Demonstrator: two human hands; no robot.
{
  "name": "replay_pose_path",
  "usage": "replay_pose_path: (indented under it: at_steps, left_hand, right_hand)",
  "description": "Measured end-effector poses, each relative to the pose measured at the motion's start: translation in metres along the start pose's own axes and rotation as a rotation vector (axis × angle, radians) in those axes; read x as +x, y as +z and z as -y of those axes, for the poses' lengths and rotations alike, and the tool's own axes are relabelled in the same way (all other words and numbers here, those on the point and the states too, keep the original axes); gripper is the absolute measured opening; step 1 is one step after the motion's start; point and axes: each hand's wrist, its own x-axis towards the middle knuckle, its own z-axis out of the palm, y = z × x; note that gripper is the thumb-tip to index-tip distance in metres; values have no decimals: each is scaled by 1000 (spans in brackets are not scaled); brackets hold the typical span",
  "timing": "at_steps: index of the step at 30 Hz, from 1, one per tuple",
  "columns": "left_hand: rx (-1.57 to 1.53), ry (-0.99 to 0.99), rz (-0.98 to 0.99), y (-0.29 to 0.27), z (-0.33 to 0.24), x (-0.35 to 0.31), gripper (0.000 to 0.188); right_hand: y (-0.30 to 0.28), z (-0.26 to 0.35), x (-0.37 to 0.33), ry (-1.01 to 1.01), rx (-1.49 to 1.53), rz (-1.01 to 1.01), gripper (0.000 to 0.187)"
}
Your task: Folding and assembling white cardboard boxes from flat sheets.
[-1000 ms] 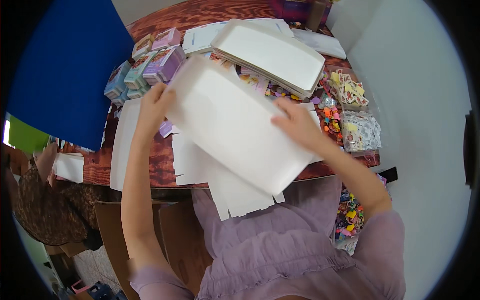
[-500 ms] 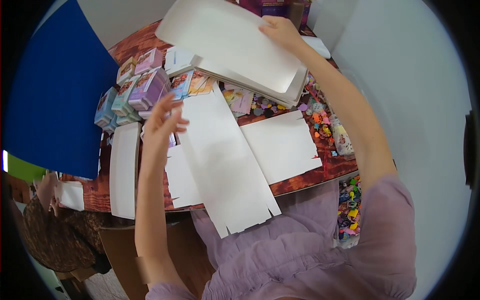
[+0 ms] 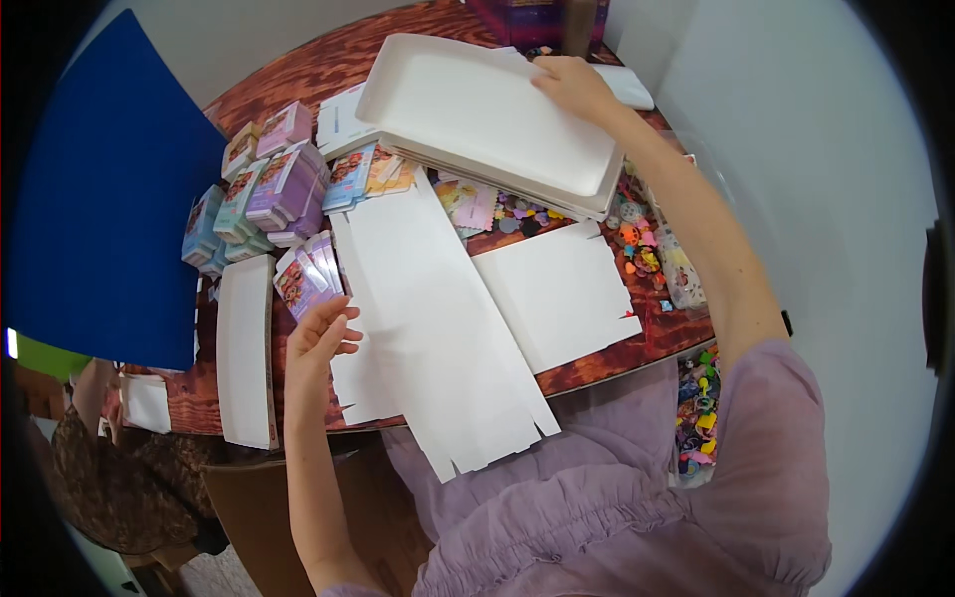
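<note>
My right hand (image 3: 579, 88) grips the far edge of a shallow white cardboard tray (image 3: 487, 109), its fingers reaching inside the wall. That tray lies open side up on a stack of similar white pieces. My left hand (image 3: 320, 343) is open and holds nothing, fingers loosely curled over the left edge of a long white flat card blank (image 3: 438, 328). Notched at its near end, this blank overhangs the table's front edge. Another white blank (image 3: 567, 294) lies partly under it on the right. Fanned purple cards (image 3: 306, 274) are just beyond my left hand.
Shrink-wrapped card packs (image 3: 288, 189) are piled at the left, with a narrow white box (image 3: 246, 348) nearer. Small colourful charms (image 3: 637, 239) scatter along the right, and more fill a container (image 3: 696, 418) below. A blue panel (image 3: 109, 219) and another person's sleeve (image 3: 109, 468) are left.
The tray in my right hand has come down from a tilted, raised position onto the stack. My left hand has moved nearer to me, uncovering the fanned purple cards.
</note>
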Motion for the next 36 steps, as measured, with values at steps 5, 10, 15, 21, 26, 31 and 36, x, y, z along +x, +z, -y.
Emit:
replay_pose_path:
  at_steps: [5, 10, 15, 21, 26, 31, 36]
  left_hand:
    - [-22, 4, 22, 7, 4, -10, 32]
    - [-53, -76, -17, -5, 20, -28, 34]
    - [-95, -123, -59, -5, 28, -36, 34]
    - [22, -89, -98, 16, 49, -52, 32]
    - [638, 152, -177, 53, 39, -82, 38]
    - [835, 214, -209, 62, 66, -126, 48]
    - [650, 88, -262, 104, 64, -140, 61]
  right_hand:
    - [-21, -29, -2, -179, 159, -68, 33]
    - [-30, -31, -11, 91, 88, 304, 37]
    - [1, -9, -12, 117, -31, 123, 31]
    - [37, 3, -20, -76, -545, -269, 39]
    - [15, 55, -42, -302, -525, -479, 36]
    - [40, 153, -193, -428, -62, 98, 40]
    - [49, 197, -296, -124, 86, 214, 68]
